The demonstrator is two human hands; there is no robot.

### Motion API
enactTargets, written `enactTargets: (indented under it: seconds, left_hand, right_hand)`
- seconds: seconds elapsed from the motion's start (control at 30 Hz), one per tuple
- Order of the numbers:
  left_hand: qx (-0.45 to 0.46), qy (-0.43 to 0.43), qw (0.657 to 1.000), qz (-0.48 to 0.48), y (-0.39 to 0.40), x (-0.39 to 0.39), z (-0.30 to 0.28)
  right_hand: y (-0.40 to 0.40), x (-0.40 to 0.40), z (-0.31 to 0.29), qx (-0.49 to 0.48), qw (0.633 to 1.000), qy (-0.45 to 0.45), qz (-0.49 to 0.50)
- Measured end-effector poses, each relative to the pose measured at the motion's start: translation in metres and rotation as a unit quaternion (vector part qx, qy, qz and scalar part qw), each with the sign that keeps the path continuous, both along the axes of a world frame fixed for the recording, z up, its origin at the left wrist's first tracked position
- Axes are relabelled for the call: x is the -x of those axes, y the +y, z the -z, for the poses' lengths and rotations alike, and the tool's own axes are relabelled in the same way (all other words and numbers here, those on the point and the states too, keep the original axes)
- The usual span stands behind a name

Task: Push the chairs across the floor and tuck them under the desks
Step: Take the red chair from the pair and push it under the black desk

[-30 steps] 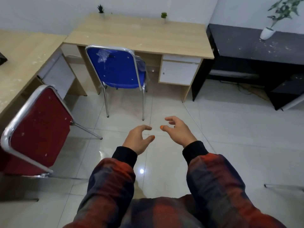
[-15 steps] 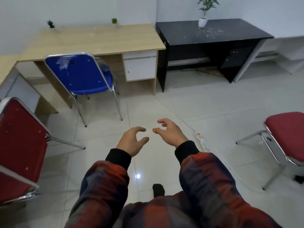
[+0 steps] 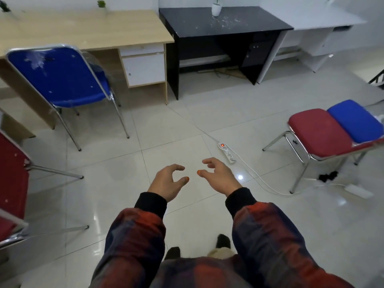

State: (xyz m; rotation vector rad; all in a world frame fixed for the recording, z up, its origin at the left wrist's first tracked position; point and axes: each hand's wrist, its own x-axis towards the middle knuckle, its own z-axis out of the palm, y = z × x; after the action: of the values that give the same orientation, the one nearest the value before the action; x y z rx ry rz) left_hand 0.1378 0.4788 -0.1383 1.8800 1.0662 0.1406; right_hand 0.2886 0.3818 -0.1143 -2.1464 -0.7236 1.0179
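Holding both arms out in front of us in plaid sleeves, we keep our left hand (image 3: 169, 181) and right hand (image 3: 219, 176) side by side but apart over the pale tiled floor (image 3: 124, 169), fingers loosely curled and gripping nothing, thumbs pointing toward each other. At the near left edge a red chair (image 3: 12, 183) is partly cut off, its chrome legs reaching right across the tiles. Just beyond our right hand a white power strip (image 3: 227, 152) lies with a red light lit, its cable running away to the right. At the right a red-seated chair (image 3: 318, 134) stands in open floor, well apart from any desk, a blue cushion (image 3: 355, 120) touching its far side; whether that belongs to another chair we cannot tell. Farther off on the left, the blue chair (image 3: 60, 77) has its backrest toward us and its seat pointing at the wooden desk (image 3: 87, 32), partly beneath the top, beside the white drawer unit (image 3: 143, 67). Against the far wall a black desk (image 3: 224, 26) touches the wooden one's right side, carrying a white pot (image 3: 216, 9) with a plant stem and pale specks scattered nearby. A white desk (image 3: 324, 19) stands beyond it to the right. Two small green plants (image 3: 101, 4) sit at the wooden desk's far edge.
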Motion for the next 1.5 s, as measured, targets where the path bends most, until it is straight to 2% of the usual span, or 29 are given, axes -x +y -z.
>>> enactTargets:
  seconds: [0.3,0.63,0.9,1.23,1.5]
  left_hand:
    - [-0.032,0.008,0.999,-0.011,-0.044,-0.043,-0.011]
    - [-0.018,0.023,1.000,0.001,-0.157,-0.137,-0.008]
    - [-0.031,-0.008,0.999,0.000,-0.225,-0.213,-0.014]
    - [-0.063,0.001,0.998,-0.003,-0.220,-0.296,-0.018]
    - [-0.056,-0.022,0.998,-0.006,-0.195,-0.418,-0.017]
  right_hand:
    - [-0.054,-0.042,0.002,-0.034,0.999,0.011,0.004]
    - [-0.166,-0.151,0.007,-0.050,0.998,0.011,0.032]
    - [-0.227,-0.227,0.000,-0.074,0.996,0.011,0.041]
    - [-0.227,-0.306,-0.009,-0.096,0.995,0.021,0.019]
    - [-0.207,-0.416,-0.018,-0.081,0.997,0.004,-0.015]
